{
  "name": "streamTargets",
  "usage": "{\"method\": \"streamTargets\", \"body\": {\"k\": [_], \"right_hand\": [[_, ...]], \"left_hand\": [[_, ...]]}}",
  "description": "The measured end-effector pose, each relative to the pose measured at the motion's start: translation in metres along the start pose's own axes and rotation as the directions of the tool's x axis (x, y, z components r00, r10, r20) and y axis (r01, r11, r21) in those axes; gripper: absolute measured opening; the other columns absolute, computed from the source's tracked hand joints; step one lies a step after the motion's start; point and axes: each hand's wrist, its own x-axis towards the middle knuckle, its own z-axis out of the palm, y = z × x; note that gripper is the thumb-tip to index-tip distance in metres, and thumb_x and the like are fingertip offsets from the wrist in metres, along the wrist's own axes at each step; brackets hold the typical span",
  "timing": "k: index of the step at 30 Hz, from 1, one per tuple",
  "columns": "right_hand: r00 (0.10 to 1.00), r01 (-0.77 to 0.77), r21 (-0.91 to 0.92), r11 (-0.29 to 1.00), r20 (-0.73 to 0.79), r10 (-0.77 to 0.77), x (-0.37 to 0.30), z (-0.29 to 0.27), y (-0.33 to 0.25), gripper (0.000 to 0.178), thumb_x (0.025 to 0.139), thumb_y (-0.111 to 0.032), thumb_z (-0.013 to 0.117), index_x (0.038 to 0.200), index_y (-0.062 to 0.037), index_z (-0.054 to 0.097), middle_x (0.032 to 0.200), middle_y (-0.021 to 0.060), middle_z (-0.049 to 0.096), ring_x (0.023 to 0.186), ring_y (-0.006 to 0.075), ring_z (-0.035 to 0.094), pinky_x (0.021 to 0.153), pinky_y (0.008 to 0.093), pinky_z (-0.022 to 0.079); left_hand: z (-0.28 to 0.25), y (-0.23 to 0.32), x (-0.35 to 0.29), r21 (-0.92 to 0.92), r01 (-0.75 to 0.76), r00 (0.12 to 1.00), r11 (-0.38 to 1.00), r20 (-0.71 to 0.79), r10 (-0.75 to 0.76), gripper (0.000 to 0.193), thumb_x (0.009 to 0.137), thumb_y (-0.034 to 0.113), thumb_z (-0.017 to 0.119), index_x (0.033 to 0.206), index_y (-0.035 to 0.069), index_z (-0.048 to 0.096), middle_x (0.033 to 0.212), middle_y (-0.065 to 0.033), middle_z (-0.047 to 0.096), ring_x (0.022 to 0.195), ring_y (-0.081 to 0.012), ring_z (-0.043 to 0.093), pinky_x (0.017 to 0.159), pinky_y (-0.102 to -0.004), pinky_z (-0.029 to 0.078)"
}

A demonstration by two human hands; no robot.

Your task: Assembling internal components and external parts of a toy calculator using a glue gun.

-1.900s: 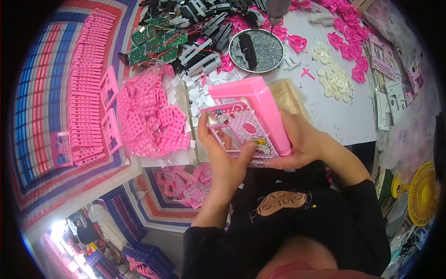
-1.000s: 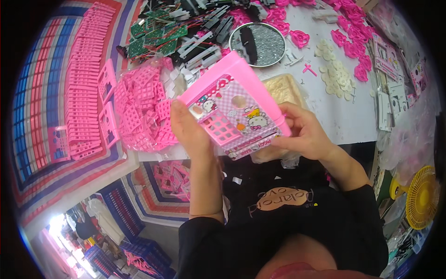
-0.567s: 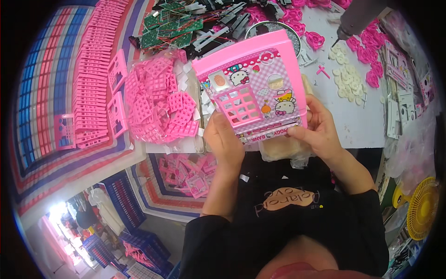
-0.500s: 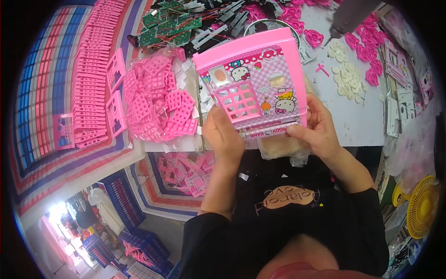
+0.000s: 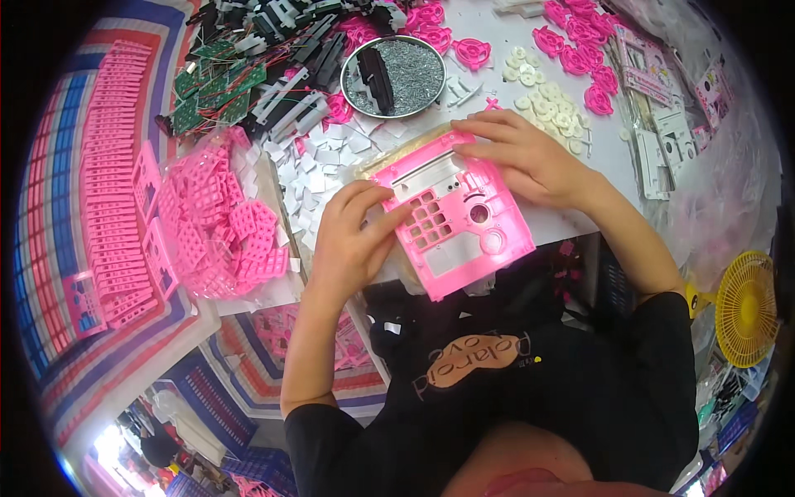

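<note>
Two hands are holding one pink plastic panel (image 5: 451,219), which is lying face-down at the near edge of the white worktop (image 5: 609,157), on a pale pad just in front of the person's chest. The panel is showing its hollow inner side: a grid of key openings, two round holes and a long slot near the far edge.

The left hand (image 5: 352,240) is gripping the panel's left edge, fingers curled partly shut with the tips lying over the key grid. The right hand (image 5: 530,161) is resting on the far right corner, fingers mostly extended and pressing down, closed on nothing else.

Judged from this, the step in hand is seating and steadying the panel for fitting parts into its inner side. The next move is likely calling for one hand to let go and fetch a part while the other keeps the panel flat.

Just to the left, a clear bag of pink keypad grids (image 5: 219,228) is lying on the worktop, with small white squares (image 5: 319,161) scattered between it and the panel. Beyond the panel, a round metal dish of screws (image 5: 397,74) is standing, with green circuit boards (image 5: 215,91) to its left and white round discs (image 5: 546,103) and pink round pieces (image 5: 580,54) to its right.
</note>
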Motion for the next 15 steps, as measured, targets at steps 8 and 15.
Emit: {"method": "streamTargets", "body": {"k": [8,15], "right_hand": [[0.999,-0.036,-0.259,0.965,-0.010,0.035,0.011,0.012,-0.016,0.071,0.080,-0.042,0.075,0.143,-0.0141,0.054,0.156,0.0190,0.039,0.139,0.0439,0.039,0.112,0.0535,0.039],[0.995,-0.094,-0.324,0.941,-0.008,0.097,0.001,0.010,-0.033,0.069,0.081,-0.035,0.074,0.142,-0.0130,0.052,0.151,0.0208,0.044,0.134,0.0427,0.044,0.108,0.0520,0.042]], "left_hand": [[-0.002,0.024,0.006,0.115,0.167,0.984,0.979,-0.077,-0.159,0.048,0.067,-0.007,0.059,0.111,0.008,0.071,0.125,-0.0136,0.061,0.121,-0.0392,0.055,0.105,-0.0489,0.042],[0.015,0.050,0.016,-0.047,0.063,0.998,0.997,0.026,-0.062,0.047,0.070,-0.004,0.065,0.116,0.007,0.067,0.120,-0.0132,0.063,0.116,-0.0372,0.057,0.098,-0.0481,0.047]]}}
